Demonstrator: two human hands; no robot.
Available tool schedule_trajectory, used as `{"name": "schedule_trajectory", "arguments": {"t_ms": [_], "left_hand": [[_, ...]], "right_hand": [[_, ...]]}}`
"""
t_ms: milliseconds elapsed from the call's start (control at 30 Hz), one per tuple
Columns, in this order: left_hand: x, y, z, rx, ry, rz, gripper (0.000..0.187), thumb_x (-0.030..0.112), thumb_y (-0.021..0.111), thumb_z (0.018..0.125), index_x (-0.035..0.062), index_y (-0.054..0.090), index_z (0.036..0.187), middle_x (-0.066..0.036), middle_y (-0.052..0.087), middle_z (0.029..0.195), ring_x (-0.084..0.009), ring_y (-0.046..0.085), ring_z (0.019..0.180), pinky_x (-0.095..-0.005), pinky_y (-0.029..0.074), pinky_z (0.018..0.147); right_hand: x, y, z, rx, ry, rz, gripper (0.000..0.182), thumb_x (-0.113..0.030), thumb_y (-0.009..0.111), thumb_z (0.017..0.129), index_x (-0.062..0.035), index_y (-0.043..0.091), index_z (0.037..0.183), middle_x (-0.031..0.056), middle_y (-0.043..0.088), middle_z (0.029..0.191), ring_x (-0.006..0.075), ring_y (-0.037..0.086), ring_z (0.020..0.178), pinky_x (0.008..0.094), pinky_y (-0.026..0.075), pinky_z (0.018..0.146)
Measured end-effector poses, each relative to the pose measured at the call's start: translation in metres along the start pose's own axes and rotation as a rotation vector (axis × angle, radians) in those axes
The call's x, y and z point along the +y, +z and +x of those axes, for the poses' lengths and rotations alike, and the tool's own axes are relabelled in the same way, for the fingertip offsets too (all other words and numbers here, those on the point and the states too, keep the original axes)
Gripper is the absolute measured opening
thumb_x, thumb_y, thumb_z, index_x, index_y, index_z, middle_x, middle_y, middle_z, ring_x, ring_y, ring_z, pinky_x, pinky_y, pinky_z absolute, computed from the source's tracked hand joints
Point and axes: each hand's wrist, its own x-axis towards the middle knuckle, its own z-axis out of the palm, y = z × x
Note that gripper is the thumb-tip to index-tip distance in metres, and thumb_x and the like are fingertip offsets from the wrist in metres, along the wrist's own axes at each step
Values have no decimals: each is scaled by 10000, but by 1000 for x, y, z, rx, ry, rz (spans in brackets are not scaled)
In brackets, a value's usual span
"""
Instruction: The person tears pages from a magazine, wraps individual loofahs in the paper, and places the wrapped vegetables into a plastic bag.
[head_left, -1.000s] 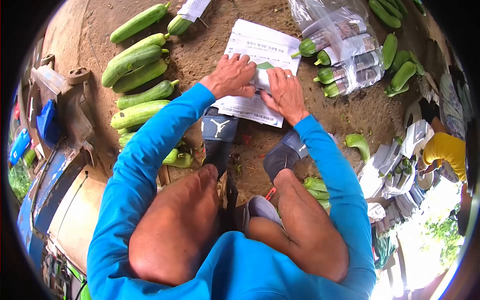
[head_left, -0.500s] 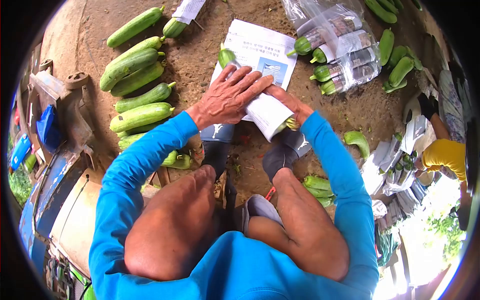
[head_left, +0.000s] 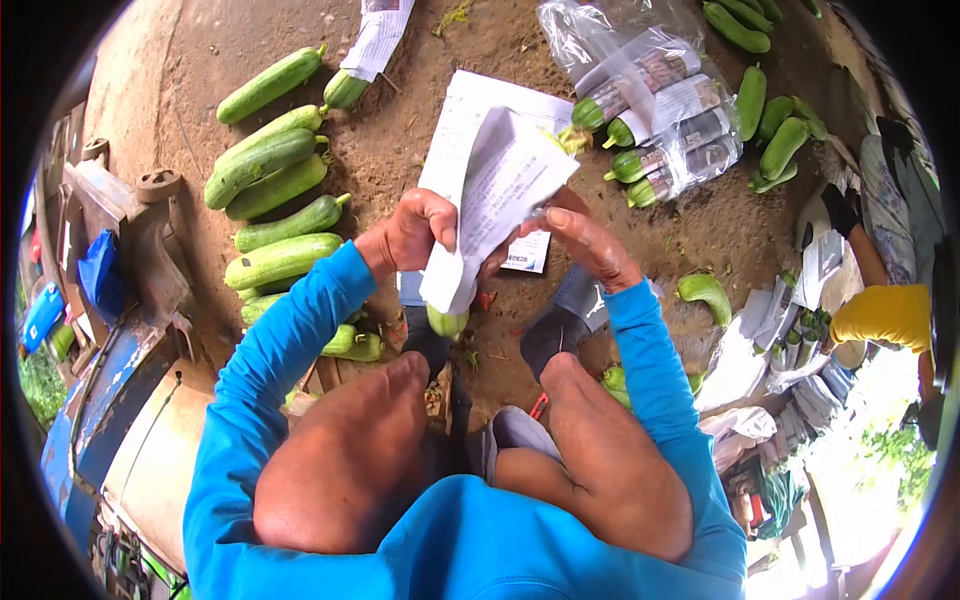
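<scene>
A green luffa [head_left: 447, 322], wrapped in a printed paper sheet [head_left: 500, 190], is held up slantwise between my hands. Its rounded green end shows at the bottom of the wrap, and a yellowish blossom end [head_left: 572, 140] sticks out at the upper right. My left hand [head_left: 420, 228] is closed on the left side of the paper, thumb on top. My right hand [head_left: 588, 240] holds the right side, with some fingers hidden behind the wrap. Beneath them, a stack of printed sheets [head_left: 470, 110] lies on the ground.
Unwrapped luffas [head_left: 283, 260] lie in a row at left, a paper-wrapped one [head_left: 345, 88] above them. Wrapped luffas in a clear plastic bag [head_left: 690, 125] lie upper right, near loose ones [head_left: 783, 145]. A person in a yellow sleeve [head_left: 880, 318] is at far right beside papers [head_left: 750, 345].
My hands have lifted the wrapped luffa off the paper stack and turned it, so its blossom end now points to the upper right. The left hand has gone from lying flat to gripping.
</scene>
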Motion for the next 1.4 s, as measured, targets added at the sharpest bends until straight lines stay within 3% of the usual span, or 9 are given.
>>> {"name": "schedule_trajectory", "arguments": {"t_ms": [133, 200, 400, 467, 600, 667, 900, 1267, 1400], "left_hand": [[-15, 14, 8, -189, -51, -285, 847, 266, 664, 583, -69, 485, 1341, -252, 629, 1059, -383, 631, 821, -468, 510, 774], [-15, -5, 5, -210, -91, -216, 786, 257, 616, 677, -118, 462, 1350, -304, 611, 1183, -441, 648, 1028, -514, 526, 936], [-24, -5, -3, 526, 326, 515, 563, 272, 582, 949, 30, 431, 1434, -193, 661, 1180, -319, 648, 1086, -396, 487, 964], [-19, 11, 3, 627, 268, 1247, 615, 265, 607, 946, 6, 371, 1451, -207, 660, 1143, -307, 655, 1046, -408, 493, 917], [-14, 36, 14, 791, 94, 1566, 705, 350, 616, 947, -57, 338, 1451, -292, 647, 1059, -399, 667, 928, -447, 515, 815], [-22, 3, 17, 691, 542, 1830, 724, 366, 610, 944, -37, 322, 1473, -334, 612, 1168, -445, 679, 921, -490, 537, 761], [-2, 20, 36, 664, 417, 1912, 709, 344, 578, 956, -65, 304, 1465, -339, 537, 1280, -472, 613, 1081, -493, 511, 899], [25, 12, 47, 530, 288, 1789, 889, 250, 629, 845, 7, 143, 1549, -370, 466, 1358, -511, 584, 1127, -514, 492, 949], [41, 23, 47, 640, 46, 1532, 887, 217, 637, 824, -71, 167, 1518, -274, 610, 1077, -331, 643, 923, -388, 519, 836]], "right_hand": [[-4, 20, 8, 20, 37, 324, 549, -303, 692, 884, 6, 540, 1311, 73, 636, 1094, 170, 626, 933, 316, 502, 871], [1, 21, 14, 80, 222, 341, 527, -336, 755, 818, 11, 609, 1187, 54, 686, 959, 128, 648, 750, 284, 530, 593], [-2, 40, 22, 583, -21, 59, 529, -360, 859, 752, -5, 692, 1106, 90, 721, 1014, 144, 663, 922, 305, 534, 817], [16, 36, 32, 595, -38, -60, 615, -395, 844, 748, 22, 669, 1165, 96, 724, 1051, 164, 667, 951, 319, 530, 847], [24, 32, 39, 624, -31, -232, 648, -438, 815, 764, 12, 655, 1202, 126, 723, 1105, 207, 681, 1005, 336, 531, 884], [14, 26, 36, 599, 78, -236, 676, -485, 806, 764, 2, 657, 1209, 133, 713, 1139, 206, 681, 1014, 348, 529, 905], [7, 13, 45, 576, 77, 46, 818, -696, 760, 687, 60, 688, 990, 122, 699, 835, 218, 715, 706, 315, 582, 539], [-11, -12, 60, 485, 157, -59, 758, -673, 735, 756, 18, 644, 1053, 91, 652, 890, 171, 656, 584, 282, 584, 524], [-27, -23, 52, 343, 191, -80, 781, -691, 705, 777, 31, 638, 1067, 132, 659, 939, 221, 689, 705, 358, 598, 623]]}}
